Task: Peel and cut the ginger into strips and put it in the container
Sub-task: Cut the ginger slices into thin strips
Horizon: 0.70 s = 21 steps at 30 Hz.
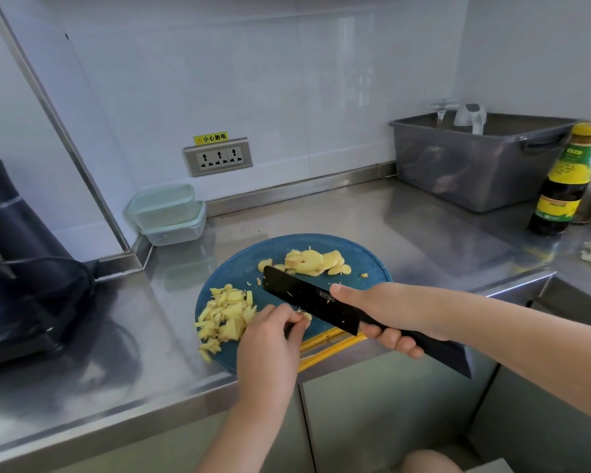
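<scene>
The right hand (386,312) is clenched around the handle of the black cleaver (307,298), thumb laid on the flat of the blade. The blade is raised over the board, its blunt end pointing far and left. The left hand (270,336) sits just near of the blade, fingers curled; I read it as pinching a small ginger scrap (305,315) at the blade's lower edge.

Left of that hand, touching it, lies the heap of ginger strips (226,315) on the blue cutting board (362,254). The uncut ginger slices (314,262) lie beyond the blade's far end, in a row running left to right, roughly across the blade's line.

I judge the slices to be the next stock. The stacked clear containers (171,215) stand far left, well apart from the board; the left hand is the nearer one.
</scene>
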Available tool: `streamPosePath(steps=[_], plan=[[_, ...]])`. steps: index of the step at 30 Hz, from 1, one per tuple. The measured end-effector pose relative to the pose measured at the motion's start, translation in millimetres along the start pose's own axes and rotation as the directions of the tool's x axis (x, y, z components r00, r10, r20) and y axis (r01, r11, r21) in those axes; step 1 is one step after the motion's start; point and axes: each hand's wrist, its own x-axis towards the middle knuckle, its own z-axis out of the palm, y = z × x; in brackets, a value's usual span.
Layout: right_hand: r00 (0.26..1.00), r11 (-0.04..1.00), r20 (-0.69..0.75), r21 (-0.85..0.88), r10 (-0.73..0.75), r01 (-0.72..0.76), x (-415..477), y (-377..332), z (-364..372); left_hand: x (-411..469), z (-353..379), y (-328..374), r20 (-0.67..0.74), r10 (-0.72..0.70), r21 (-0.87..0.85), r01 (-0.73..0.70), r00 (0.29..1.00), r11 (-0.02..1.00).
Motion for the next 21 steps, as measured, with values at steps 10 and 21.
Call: streamPosePath(steps=[10, 21], plan=[[1.000, 1.000, 0.011, -0.012, 0.028, -0.028, -1, 0, -2, 1, 0, -2, 0.019, 0.002, -0.032, -0.002, 1.000, 0.999], [0.987, 0.991, 0.090, 0.001, 0.131, -0.132, 8, -5, 12, 2, 3, -6, 0.015, 0.004, -0.080, -0.003, 1.000, 0.997]])
